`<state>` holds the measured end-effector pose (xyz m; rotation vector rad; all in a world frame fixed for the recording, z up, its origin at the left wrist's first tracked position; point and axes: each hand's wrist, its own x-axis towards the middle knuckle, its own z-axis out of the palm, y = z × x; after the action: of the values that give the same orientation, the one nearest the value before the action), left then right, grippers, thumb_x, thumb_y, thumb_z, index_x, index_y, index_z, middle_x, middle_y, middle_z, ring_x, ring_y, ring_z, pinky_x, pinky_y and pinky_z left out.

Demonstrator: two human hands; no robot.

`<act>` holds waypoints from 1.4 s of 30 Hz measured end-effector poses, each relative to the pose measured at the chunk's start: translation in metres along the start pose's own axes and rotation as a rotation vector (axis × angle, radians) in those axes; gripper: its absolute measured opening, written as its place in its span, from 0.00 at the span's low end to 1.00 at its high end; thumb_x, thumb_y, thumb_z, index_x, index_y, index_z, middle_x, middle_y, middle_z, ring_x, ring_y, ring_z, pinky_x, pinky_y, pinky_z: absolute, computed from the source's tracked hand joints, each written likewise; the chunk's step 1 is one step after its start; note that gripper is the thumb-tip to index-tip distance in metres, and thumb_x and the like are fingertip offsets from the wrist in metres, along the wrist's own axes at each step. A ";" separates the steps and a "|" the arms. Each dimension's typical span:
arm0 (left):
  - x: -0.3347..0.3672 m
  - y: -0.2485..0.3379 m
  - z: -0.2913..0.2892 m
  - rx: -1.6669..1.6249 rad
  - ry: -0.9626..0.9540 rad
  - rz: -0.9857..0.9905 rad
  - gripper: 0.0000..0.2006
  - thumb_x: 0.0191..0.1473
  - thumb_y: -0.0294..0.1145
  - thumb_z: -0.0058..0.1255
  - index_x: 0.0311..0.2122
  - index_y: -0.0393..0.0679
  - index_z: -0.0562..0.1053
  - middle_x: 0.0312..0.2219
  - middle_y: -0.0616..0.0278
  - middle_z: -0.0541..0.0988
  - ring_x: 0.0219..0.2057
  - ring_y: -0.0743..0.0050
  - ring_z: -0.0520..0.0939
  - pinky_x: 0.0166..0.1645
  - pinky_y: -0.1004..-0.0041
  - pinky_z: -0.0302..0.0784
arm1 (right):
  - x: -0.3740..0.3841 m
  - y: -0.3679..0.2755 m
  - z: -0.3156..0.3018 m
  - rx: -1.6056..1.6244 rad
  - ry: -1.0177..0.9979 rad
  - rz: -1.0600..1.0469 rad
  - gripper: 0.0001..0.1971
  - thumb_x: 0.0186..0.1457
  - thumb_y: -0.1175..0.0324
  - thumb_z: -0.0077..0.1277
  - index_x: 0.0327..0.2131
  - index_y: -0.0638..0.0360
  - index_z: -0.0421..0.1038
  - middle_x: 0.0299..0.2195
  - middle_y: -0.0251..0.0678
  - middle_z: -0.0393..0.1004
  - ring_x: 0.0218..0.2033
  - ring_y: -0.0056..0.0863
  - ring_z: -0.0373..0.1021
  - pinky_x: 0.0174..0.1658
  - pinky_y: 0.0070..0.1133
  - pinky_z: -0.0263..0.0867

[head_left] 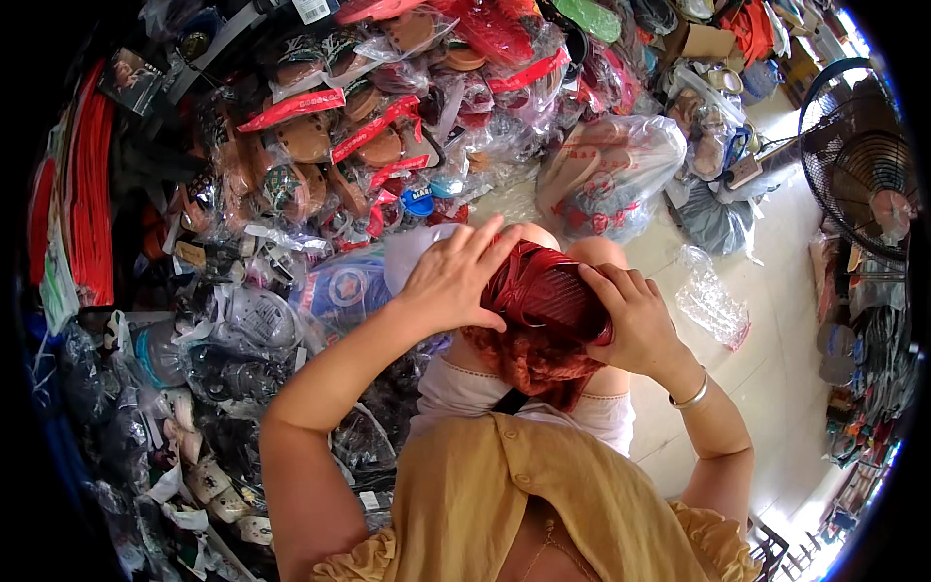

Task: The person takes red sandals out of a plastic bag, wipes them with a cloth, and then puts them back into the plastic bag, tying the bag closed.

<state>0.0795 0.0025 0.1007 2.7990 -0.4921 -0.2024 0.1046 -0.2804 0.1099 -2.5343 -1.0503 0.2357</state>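
1. Resting over the lap, just above white shorts (451, 388): rust-coloured cloth (538, 364), bunched, at 6 o'clock from the held item. Probably useful as a soft bed under glossy surfaces.
2. Held right over knees and cloth, at centre: dark red shoe (558, 291), or seemingly footwear, with strap-like bands. Kept low and close, likely for a good look and for support from the thighs.
3. Grasping at 9 o'clock with left hand (448, 276): fingers fanned over the far edge, thumb along the near side. Likely spread so for steadiness.
4. Grasping at 3 o'clock with right hand (635, 320): fingers curled over the end. Cannot tell thumb placement; hidden. Probably balanced against the opposite grip.
5. Lying farther out at 3 o'clock on pale floor tiles: crumpled clear wrapper (713, 301), touched by neither hand.
6. Standing at 1 o'clock, beyond the knees: bulging clear bag (611, 179), probably for keeping contents together.
7. Heaped at 10 o'clock: plastic-wrapped sandals (301, 136) with red strips, probably bagged against dust.
8. Set at 2 o'clock, farther off: black caged fan (868, 165), perhaps for air over the seat.
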 end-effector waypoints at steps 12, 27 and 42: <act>0.050 -0.015 0.033 -0.145 -0.016 0.292 0.47 0.26 0.56 0.68 0.54 0.45 0.64 0.48 0.54 0.70 0.54 0.54 0.68 0.56 0.59 0.63 | 0.002 0.001 -0.021 -0.154 0.007 0.004 0.46 0.25 0.62 0.67 0.56 0.52 0.62 0.48 0.39 0.67 0.45 0.40 0.68 0.45 0.34 0.65; 0.044 -0.017 0.012 -0.167 0.018 0.248 0.39 0.34 0.59 0.61 0.52 0.48 0.68 0.41 0.54 0.75 0.46 0.54 0.74 0.53 0.60 0.66 | 0.031 0.013 -0.007 -0.088 0.053 -0.177 0.38 0.25 0.61 0.67 0.48 0.52 0.68 0.46 0.37 0.68 0.44 0.38 0.68 0.42 0.31 0.65; 0.037 -0.021 0.012 -0.207 0.064 0.313 0.46 0.23 0.61 0.67 0.49 0.42 0.69 0.41 0.52 0.74 0.45 0.55 0.74 0.50 0.61 0.66 | 0.038 -0.014 -0.009 -0.177 0.207 -0.333 0.27 0.22 0.62 0.67 0.33 0.53 0.67 0.44 0.43 0.68 0.44 0.44 0.67 0.43 0.36 0.65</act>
<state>0.1180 0.0052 0.0793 2.4788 -0.8325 -0.0889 0.1250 -0.2472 0.1234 -2.4149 -1.4342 -0.2151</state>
